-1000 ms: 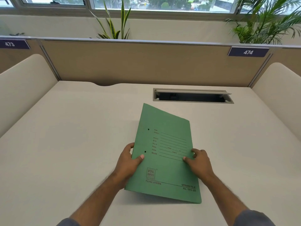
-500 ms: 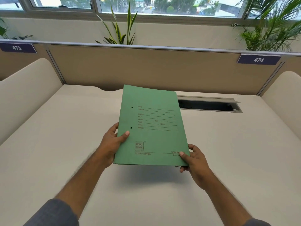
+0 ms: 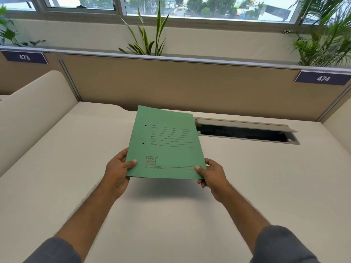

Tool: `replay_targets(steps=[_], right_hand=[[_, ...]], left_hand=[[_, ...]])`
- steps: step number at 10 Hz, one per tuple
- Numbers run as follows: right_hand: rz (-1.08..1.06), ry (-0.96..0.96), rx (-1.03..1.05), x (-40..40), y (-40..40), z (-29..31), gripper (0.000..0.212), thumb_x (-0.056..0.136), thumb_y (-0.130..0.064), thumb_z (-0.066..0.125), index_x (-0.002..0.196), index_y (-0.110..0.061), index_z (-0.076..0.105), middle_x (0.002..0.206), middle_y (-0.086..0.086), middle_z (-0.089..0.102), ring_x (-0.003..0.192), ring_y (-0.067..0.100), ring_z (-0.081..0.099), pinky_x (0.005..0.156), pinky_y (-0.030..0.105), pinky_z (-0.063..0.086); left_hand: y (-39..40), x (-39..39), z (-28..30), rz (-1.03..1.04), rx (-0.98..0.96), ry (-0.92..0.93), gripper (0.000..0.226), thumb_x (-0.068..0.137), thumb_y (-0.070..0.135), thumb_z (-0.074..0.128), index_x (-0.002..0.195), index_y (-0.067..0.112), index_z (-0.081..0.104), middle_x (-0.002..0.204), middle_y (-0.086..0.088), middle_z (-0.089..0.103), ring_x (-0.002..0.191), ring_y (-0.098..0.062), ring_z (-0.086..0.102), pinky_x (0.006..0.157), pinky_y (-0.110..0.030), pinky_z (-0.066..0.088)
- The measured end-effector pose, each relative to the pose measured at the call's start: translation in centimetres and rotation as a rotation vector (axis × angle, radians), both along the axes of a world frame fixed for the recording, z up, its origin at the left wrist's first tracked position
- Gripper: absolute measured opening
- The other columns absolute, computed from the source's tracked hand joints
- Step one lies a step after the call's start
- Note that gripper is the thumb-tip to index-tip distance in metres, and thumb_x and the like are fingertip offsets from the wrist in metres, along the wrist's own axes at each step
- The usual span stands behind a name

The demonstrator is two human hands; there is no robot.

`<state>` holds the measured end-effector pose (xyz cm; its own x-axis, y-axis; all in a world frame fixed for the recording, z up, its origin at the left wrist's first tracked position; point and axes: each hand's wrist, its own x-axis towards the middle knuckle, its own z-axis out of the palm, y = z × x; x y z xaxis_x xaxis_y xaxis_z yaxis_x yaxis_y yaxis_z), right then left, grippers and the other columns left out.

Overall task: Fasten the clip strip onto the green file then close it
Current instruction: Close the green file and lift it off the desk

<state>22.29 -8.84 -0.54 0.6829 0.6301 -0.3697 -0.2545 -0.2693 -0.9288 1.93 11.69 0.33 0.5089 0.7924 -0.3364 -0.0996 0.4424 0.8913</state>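
A closed green file (image 3: 167, 137) with printed lines and two punch holes near its left edge is held in the air above the desk, front cover facing me. My left hand (image 3: 118, 173) grips its lower left corner, thumb on the cover. My right hand (image 3: 212, 175) grips its lower right corner the same way. No clip strip is visible.
The pale desk (image 3: 57, 168) is bounded by a tan partition (image 3: 190, 88) at the back and rounded side dividers. An open cable slot (image 3: 245, 131) lies in the desk to the right behind the file. Plants stand behind the partition.
The file was lying on the desk under both hands; both hands have lifted it off the desk, squared it to me and slid to its lower corners.
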Motion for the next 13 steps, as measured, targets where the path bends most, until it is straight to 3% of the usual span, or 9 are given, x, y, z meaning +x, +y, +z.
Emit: replay_targets(steps=[2,5,6,7,8,9,10,12,13], right_hand=[[0.179,-0.048,-0.157,1.8,3.2,-0.9,0.032,0.093,0.002,0.050,0.123,-0.004,0.058,0.088,0.010,0.067,0.055,0.017,0.051,0.048,0.026,0.045],[0.151,-0.288,-0.292,1.9,5.9,-3.3,0.058,0.087,0.004,0.055,0.139,-0.016,0.044,0.070,-0.007,0.059,0.057,0.006,0.055,0.046,0.013,0.042],[0.174,-0.338,-0.309,1.9,6.1,-3.6,0.050,0.084,0.006,0.053,0.132,-0.011,0.051,0.080,-0.007,0.061,0.061,0.005,0.055,0.042,0.006,0.038],[0.179,-0.408,-0.330,1.8,5.9,-4.1,0.044,0.080,0.008,0.051,0.121,-0.005,0.058,0.098,0.004,0.068,0.071,0.012,0.059,0.043,0.003,0.038],[0.196,-0.422,-0.342,1.7,5.7,-4.4,0.045,0.080,0.003,0.054,0.124,-0.006,0.057,0.107,0.010,0.066,0.082,0.020,0.063,0.051,0.006,0.042],[0.230,-0.486,-0.405,1.4,5.1,-4.2,0.050,0.084,-0.014,0.060,0.133,-0.012,0.050,0.113,0.007,0.050,0.093,0.022,0.057,0.076,0.023,0.046],[0.149,-0.650,-0.444,1.1,3.2,-4.5,0.051,0.086,-0.022,0.061,0.134,-0.014,0.047,0.123,0.007,0.049,0.109,0.024,0.055,0.091,0.035,0.049],[0.093,-0.914,-0.525,0.4,-0.5,-4.7,0.054,0.087,-0.032,0.059,0.135,-0.012,0.045,0.128,0.007,0.052,0.117,0.028,0.050,0.099,0.039,0.042],[0.140,-0.986,-0.619,-0.1,-2.7,-4.3,0.071,0.089,-0.047,0.051,0.146,-0.009,0.030,0.149,0.010,0.039,0.140,0.027,0.030,0.116,0.038,0.025]], left_hand=[[5.0,1.0,-1.2,-0.072,-0.004,0.158,0.045,0.092,-0.013,0.047,0.130,0.007,0.057,0.121,-0.011,0.069,0.100,-0.027,0.069,0.069,-0.031,0.060],[8.3,4.5,-3.3,-0.133,0.299,0.541,0.030,0.089,-0.009,0.056,0.109,0.013,0.061,0.111,-0.011,0.068,0.086,-0.021,0.066,0.062,-0.026,0.052],[8.4,5.1,-3.6,-0.117,0.365,0.578,0.028,0.088,-0.008,0.059,0.102,0.016,0.059,0.108,-0.010,0.067,0.081,-0.017,0.064,0.061,-0.024,0.051],[8.4,5.5,-4.3,-0.130,0.444,0.649,0.026,0.087,-0.005,0.060,0.107,0.012,0.062,0.111,-0.012,0.068,0.087,-0.026,0.065,0.076,-0.035,0.056],[8.2,5.4,-4.7,-0.162,0.482,0.713,0.030,0.087,-0.002,0.060,0.115,0.010,0.061,0.113,-0.012,0.067,0.094,-0.030,0.064,0.084,-0.042,0.056],[7.2,5.1,-4.5,-0.187,0.546,0.758,0.036,0.087,0.006,0.063,0.123,0.011,0.059,0.116,-0.010,0.067,0.098,-0.031,0.064,0.082,-0.042,0.056],[5.4,5.3,-4.2,-0.250,0.855,0.867,0.051,0.085,0.017,0.067,0.132,0.005,0.053,0.130,-0.013,0.060,0.115,-0.033,0.058,0.093,-0.041,0.050],[0.5,5.3,-4.1,-0.382,1.173,0.916,0.075,0.091,0.045,0.058,0.150,0.007,0.031,0.159,-0.011,0.032,0.146,-0.028,0.030,0.120,-0.040,0.024],[-3.2,5.1,-4.5,-0.533,1.387,0.884,0.084,0.094,0.061,0.037,0.155,0.009,0.012,0.165,-0.009,0.014,0.152,-0.024,0.010,0.123,-0.037,0.003]])
